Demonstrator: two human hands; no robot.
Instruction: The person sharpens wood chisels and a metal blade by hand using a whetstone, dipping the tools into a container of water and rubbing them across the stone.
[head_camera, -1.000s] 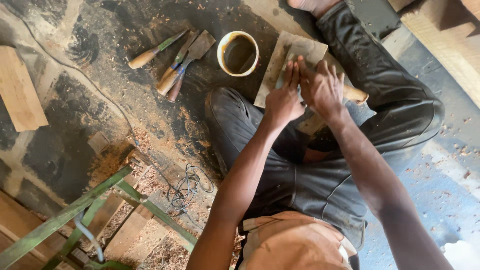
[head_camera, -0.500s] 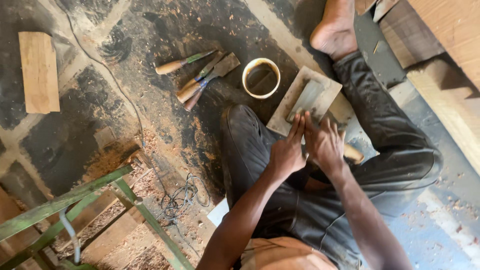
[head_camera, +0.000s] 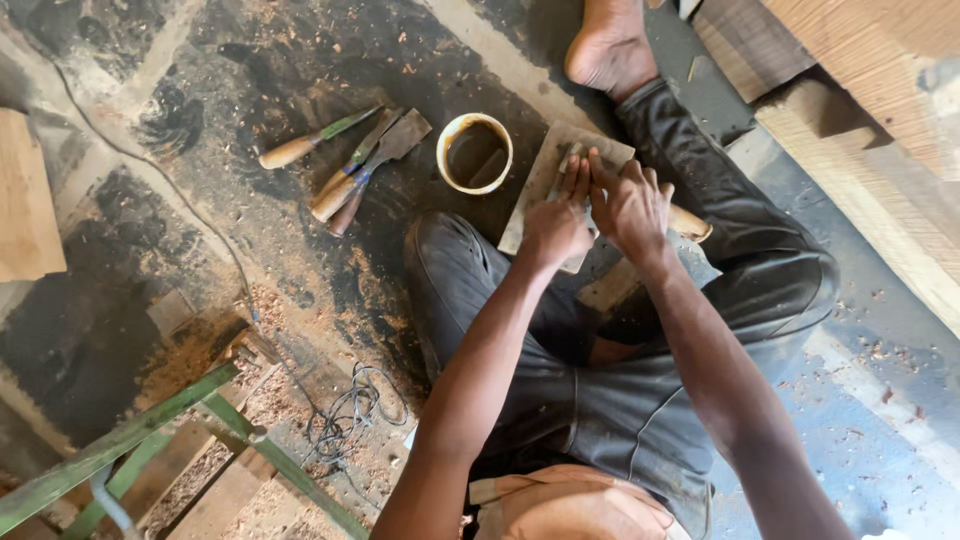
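Head view: seated on the floor (head_camera: 250, 330), left hand (head_camera: 556, 222) and right hand (head_camera: 630, 205) press a blade (head_camera: 574, 158) flat on a sharpening stone (head_camera: 548, 170) beside a water tin (head_camera: 474, 152). Steady, even pressure seems best.

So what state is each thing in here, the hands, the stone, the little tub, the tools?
Left hand: pressed flat on the stone.
Right hand: pressed down beside the left.
Flat stone: lying on the floor.
Round tub: open, dark inside.
Chisels: lying loose on the floor.
Cable: tangled.
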